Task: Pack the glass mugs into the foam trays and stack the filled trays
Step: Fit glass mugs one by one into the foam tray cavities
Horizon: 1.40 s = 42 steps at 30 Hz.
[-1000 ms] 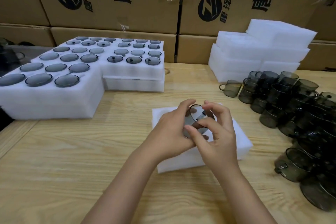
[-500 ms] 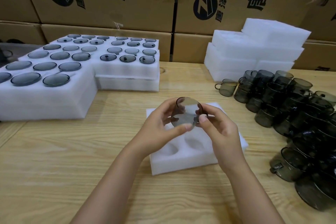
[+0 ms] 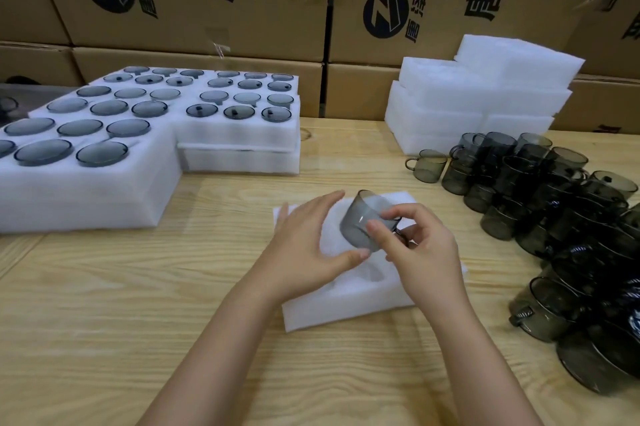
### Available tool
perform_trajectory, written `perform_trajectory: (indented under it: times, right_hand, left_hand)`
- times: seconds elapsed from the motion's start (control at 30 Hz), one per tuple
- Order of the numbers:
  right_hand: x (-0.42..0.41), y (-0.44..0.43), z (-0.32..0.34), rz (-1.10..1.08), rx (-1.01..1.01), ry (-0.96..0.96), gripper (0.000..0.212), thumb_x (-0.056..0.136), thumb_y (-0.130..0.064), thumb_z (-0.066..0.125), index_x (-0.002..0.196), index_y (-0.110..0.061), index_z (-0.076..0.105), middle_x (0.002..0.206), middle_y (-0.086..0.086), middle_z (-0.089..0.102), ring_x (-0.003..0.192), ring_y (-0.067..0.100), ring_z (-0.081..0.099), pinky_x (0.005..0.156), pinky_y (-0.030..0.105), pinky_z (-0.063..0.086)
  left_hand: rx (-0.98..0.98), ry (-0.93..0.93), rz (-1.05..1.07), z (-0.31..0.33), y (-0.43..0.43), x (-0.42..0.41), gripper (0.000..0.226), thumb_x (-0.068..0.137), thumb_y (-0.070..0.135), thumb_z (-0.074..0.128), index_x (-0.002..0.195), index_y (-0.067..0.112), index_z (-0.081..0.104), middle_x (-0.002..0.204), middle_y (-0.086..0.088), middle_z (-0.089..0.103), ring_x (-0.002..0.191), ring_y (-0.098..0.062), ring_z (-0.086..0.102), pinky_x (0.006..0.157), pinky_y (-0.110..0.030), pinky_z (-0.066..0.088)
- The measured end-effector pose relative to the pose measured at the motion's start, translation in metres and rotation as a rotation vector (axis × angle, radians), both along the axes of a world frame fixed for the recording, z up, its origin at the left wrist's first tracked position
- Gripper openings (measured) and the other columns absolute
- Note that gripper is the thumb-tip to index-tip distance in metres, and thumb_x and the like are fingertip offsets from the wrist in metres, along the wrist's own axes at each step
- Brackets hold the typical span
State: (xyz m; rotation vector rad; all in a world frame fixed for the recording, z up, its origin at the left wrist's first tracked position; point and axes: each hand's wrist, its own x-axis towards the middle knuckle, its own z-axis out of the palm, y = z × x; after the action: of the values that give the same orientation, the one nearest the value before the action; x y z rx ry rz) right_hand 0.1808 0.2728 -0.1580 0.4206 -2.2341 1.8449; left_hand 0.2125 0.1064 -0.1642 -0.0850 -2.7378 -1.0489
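Your right grip (image 3: pixel 422 252) is closed on a smoky grey glass mug (image 3: pixel 363 221): thumb and curled fingers pinch it on the handle side, and the handle itself is mostly hidden behind them. The mug is tilted, with its mouth turned up and away from you. It hangs just above a white foam tray with round pockets (image 3: pixel 346 304), which lies near the middle of the pale wooden desk (image 3: pixel 138 304).

Your left grip (image 3: pixel 304 245) is open beside the mug. Its fingers are nearly straight and spread over the tray's left part, and the thumb tip touches the mug's lower edge.

Toward the far-left corner of the desk sit the filled white foam trays (image 3: pixel 86 190). They are stacked in layers, and the grey glass in their top pockets shows as round discs.

At the far edge, right of centre, stands a pile of empty white foam blocks (image 3: pixel 467 103). A crowd of loose smoky glass mugs (image 3: pixel 554 204) runs along the right edge, some stacked on one another. One small mug stands apart on its left side.

Brown cardboard boxes with black printing (image 3: pixel 207 10) form a wall behind the desk.
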Motion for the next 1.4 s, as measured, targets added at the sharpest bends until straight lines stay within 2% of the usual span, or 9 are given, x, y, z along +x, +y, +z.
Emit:
perform_trajectory:
  times: [0.1,0.23,0.33,0.53,0.77,0.93,1.07,1.27,1.4]
  right_hand:
    - [-0.007,0.012,0.005,-0.142,-0.039,-0.019,0.017,0.074,-0.033,0.076,0.077,-0.027,0.06,0.085,0.01,0.065,0.064,0.028,0.059,0.064,0.037,0.051]
    - [-0.021,0.03,0.012,-0.268,-0.103,-0.064,0.024,0.075,-0.04,0.073,0.071,-0.023,0.058,0.064,-0.001,0.062,0.049,0.011,0.059,0.06,0.034,0.049]
    - [-0.029,0.033,0.01,-0.26,-0.015,-0.107,0.029,0.073,-0.041,0.075,0.066,-0.021,0.055,0.055,-0.004,0.061,0.044,0.008,0.058,0.058,0.034,0.049]
    - [-0.032,0.027,0.003,-0.263,0.239,-0.062,0.035,0.066,-0.049,0.077,0.06,-0.021,0.057,0.064,-0.002,0.061,0.054,0.011,0.057,0.051,0.023,0.034]
    - [-0.027,0.029,-0.006,-0.292,0.395,0.104,0.032,0.068,-0.036,0.08,0.062,-0.019,0.054,0.082,-0.002,0.049,0.069,0.004,0.045,0.059,0.005,0.031]
    - [-0.027,0.029,-0.011,-0.307,0.484,0.177,0.033,0.065,-0.033,0.082,0.062,-0.021,0.052,0.077,-0.008,0.044,0.072,0.005,0.044,0.064,0.003,0.031]
    - [-0.026,0.027,-0.01,-0.295,0.685,0.191,0.036,0.066,-0.039,0.081,0.065,-0.013,0.057,0.075,-0.008,0.039,0.078,0.017,0.047,0.065,0.025,0.032]
    - [-0.037,0.023,0.009,-0.2,0.509,0.049,0.059,0.081,-0.059,0.048,0.124,-0.018,0.051,0.119,-0.004,0.054,0.114,0.021,0.048,0.092,0.037,0.039]
    - [-0.074,-0.003,0.011,-0.045,0.901,-0.044,0.06,0.098,-0.05,0.022,0.145,-0.013,0.03,0.154,0.008,0.026,0.143,0.024,0.015,0.114,0.04,0.016]
  left_hand:
    - [-0.353,-0.167,0.091,-0.004,-0.001,-0.001,0.089,0.071,0.083,0.042,0.147,0.042,0.021,0.159,0.015,0.006,0.146,-0.007,-0.006,0.11,-0.052,-0.02]
    - [-0.206,-0.23,-0.006,0.005,-0.015,0.004,0.076,0.071,0.062,0.065,0.14,0.051,0.032,0.157,0.026,0.005,0.143,0.005,-0.007,0.117,-0.038,0.013]
    - [-0.242,-0.272,-0.038,0.013,-0.022,0.007,0.075,0.07,0.052,0.068,0.137,0.052,0.034,0.156,0.028,0.005,0.143,0.005,-0.005,0.116,-0.035,0.018]
    - [-0.387,-0.272,-0.069,0.024,-0.007,-0.001,0.073,0.084,0.047,0.056,0.148,0.04,0.021,0.16,0.013,0.009,0.147,-0.006,-0.001,0.115,-0.045,-0.017]
    - [-0.04,-0.113,-0.251,0.022,0.041,-0.019,0.072,0.091,0.031,0.055,0.149,0.043,0.013,0.146,0.01,0.043,0.128,-0.014,0.041,0.108,-0.031,0.032]
    - [-0.051,-0.038,-0.197,0.01,0.042,-0.022,0.065,0.092,0.026,0.052,0.149,0.034,0.024,0.141,0.005,0.051,0.13,-0.015,0.044,0.106,-0.032,0.034]
    - [-0.068,-0.027,-0.181,0.007,0.043,-0.023,0.058,0.093,0.025,0.048,0.148,0.028,0.029,0.145,0.006,0.046,0.131,-0.017,0.042,0.107,-0.032,0.033]
    - [-0.044,0.011,-0.167,0.003,0.042,-0.024,0.058,0.093,0.022,0.05,0.148,0.026,0.032,0.153,0.009,0.033,0.142,-0.006,0.025,0.113,-0.022,0.022]
    - [0.027,0.052,-0.155,0.003,0.041,-0.025,0.044,0.09,0.012,0.049,0.133,0.018,0.049,0.128,-0.001,0.058,0.12,-0.018,0.049,0.098,-0.03,0.038]
